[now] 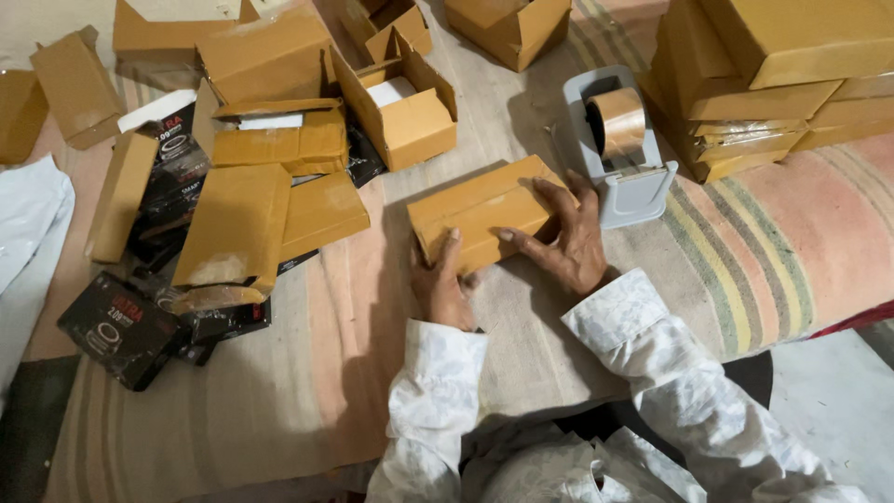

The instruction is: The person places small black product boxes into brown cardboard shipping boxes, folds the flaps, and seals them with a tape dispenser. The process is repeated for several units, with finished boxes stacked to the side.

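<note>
A closed brown cardboard box lies on the striped cloth in front of me. My left hand grips its near left corner, thumb up on the box's front edge. My right hand rests spread over the box's right end, fingers pressing on its top and side. Just beyond my right hand stands a grey tape dispenser with a roll of brown tape.
To the left lie several flat and open brown boxes and black product boxes. An open box with a white item sits behind. A stack of sealed brown boxes stands at the upper right. White plastic lies far left.
</note>
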